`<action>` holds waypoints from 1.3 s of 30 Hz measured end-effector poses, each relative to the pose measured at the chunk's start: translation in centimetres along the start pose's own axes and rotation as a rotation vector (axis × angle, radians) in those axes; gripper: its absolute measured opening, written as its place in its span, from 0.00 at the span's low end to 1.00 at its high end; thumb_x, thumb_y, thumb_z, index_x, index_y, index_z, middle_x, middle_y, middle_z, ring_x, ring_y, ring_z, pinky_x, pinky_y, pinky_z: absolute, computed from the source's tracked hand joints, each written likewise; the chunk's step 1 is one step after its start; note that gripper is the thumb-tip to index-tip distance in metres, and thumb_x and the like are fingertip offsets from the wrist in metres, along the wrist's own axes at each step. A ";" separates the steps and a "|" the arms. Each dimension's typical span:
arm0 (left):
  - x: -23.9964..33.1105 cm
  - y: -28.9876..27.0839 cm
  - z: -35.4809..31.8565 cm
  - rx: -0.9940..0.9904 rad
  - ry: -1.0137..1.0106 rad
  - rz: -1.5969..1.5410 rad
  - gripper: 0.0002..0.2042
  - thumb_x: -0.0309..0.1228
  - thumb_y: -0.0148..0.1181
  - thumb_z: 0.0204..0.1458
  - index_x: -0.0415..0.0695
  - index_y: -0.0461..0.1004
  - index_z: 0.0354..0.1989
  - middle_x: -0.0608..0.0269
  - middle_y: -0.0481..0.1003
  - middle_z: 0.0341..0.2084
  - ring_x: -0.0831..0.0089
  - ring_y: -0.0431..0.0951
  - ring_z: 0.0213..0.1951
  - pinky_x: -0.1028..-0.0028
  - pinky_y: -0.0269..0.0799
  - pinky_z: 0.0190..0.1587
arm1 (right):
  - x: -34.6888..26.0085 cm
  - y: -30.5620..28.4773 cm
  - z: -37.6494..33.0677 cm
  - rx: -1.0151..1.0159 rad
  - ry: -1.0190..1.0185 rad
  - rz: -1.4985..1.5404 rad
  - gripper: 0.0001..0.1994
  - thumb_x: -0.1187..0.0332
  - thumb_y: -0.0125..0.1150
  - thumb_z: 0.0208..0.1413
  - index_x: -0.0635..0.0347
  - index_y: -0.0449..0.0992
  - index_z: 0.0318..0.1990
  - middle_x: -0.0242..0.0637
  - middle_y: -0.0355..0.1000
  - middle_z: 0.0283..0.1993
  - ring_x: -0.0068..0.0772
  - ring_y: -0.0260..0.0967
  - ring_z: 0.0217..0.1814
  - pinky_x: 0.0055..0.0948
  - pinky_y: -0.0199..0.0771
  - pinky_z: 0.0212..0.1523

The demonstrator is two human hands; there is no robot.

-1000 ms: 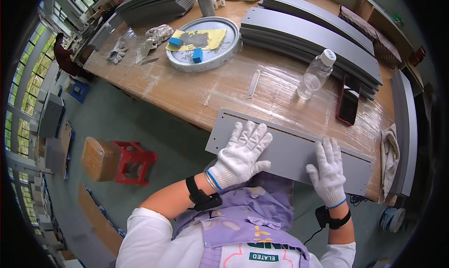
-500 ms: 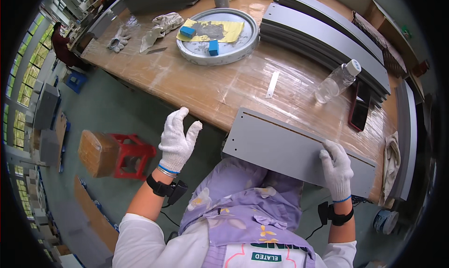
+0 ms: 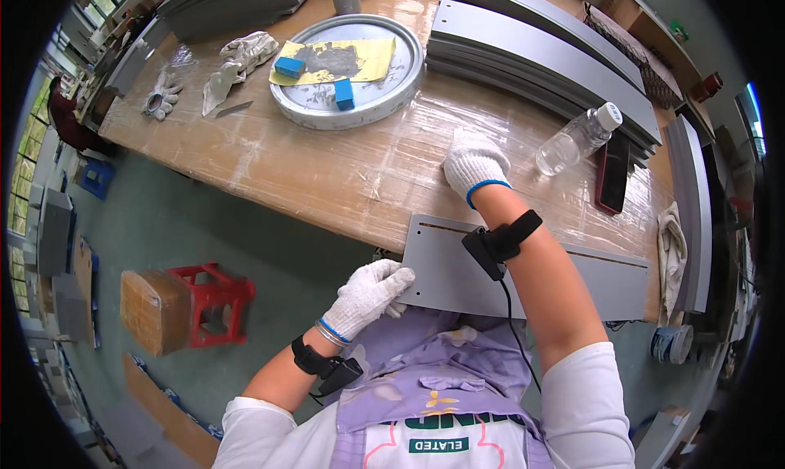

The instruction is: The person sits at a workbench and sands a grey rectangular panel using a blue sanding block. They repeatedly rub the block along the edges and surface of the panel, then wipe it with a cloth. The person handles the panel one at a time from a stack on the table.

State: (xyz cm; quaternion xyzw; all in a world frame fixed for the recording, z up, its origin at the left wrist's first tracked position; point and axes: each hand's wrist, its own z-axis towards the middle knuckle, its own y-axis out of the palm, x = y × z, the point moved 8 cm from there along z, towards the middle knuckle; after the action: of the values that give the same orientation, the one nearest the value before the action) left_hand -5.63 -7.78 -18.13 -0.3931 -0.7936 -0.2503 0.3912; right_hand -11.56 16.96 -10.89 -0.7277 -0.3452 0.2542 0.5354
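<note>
A long grey metal panel, with a slot along its far edge and small holes at its left end, lies at the table's near edge. My left hand, in a white knit glove, is closed on the panel's left end. Reaching across the panel, my gloved right hand is down on the tabletop, left of a clear bottle. Its fingers look curled in and are mostly hidden behind the back of the hand. The small pale strip that lay around there is covered from view.
A round grey lid bears yellow sandpaper and two blue blocks. Stacked grey panels fill the back right. A phone lies beside the bottle. Left of the table stands a red stool.
My right hand has left the panel's right part and moved forward and left onto the tabletop. My left hand has come from the air to the panel's left end. The view has shifted.
</note>
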 end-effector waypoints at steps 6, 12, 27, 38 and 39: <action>0.0 0.6 0.2 -0.068 -0.006 -0.112 0.21 0.45 0.56 0.61 0.34 0.73 0.42 0.60 0.76 0.26 0.75 0.78 0.24 0.77 0.79 0.27 | -1.7 0.3 0.8 -0.049 -0.029 -0.093 0.16 0.69 0.55 0.57 0.61 0.76 0.52 0.52 0.77 0.49 0.52 0.76 0.52 0.48 0.79 0.44; 0.1 1.1 0.7 -0.106 0.012 -0.096 0.22 0.48 0.54 0.62 0.36 0.73 0.43 0.62 0.75 0.27 0.78 0.78 0.22 0.78 0.78 0.25 | 1.5 -1.5 -1.7 0.201 0.113 0.209 0.14 0.66 0.55 0.59 0.59 0.75 0.51 0.48 0.77 0.47 0.51 0.77 0.48 0.44 0.78 0.46; 1.0 1.0 1.0 -0.030 0.106 0.015 0.23 0.52 0.50 0.64 0.39 0.72 0.39 0.67 0.69 0.21 0.80 0.70 0.22 0.76 0.71 0.22 | -2.2 3.8 -15.7 0.419 -0.233 0.358 0.29 0.74 0.62 0.48 0.51 0.70 0.62 0.39 0.72 0.38 0.43 0.75 0.30 0.39 0.77 0.30; 1.4 1.2 0.8 -0.066 0.049 -0.047 0.21 0.49 0.50 0.65 0.40 0.72 0.40 0.69 0.68 0.20 0.85 0.69 0.20 0.79 0.71 0.22 | -3.1 3.9 -15.6 0.372 -0.345 0.272 0.31 0.74 0.63 0.45 0.53 0.70 0.62 0.37 0.73 0.39 0.40 0.74 0.27 0.35 0.76 0.28; 1.2 1.2 0.9 -0.069 0.049 -0.040 0.21 0.50 0.50 0.64 0.40 0.72 0.41 0.69 0.70 0.20 0.85 0.70 0.20 0.81 0.71 0.22 | -3.1 3.9 -15.6 0.368 -0.347 0.281 0.31 0.74 0.63 0.45 0.53 0.71 0.62 0.37 0.73 0.39 0.39 0.74 0.27 0.35 0.76 0.28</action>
State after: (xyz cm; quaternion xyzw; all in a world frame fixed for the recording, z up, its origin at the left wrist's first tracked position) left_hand -5.49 -6.01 -17.57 -0.3844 -0.7824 -0.2948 0.3915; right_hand -1.06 4.43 -9.93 -0.6046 -0.2755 0.5050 0.5510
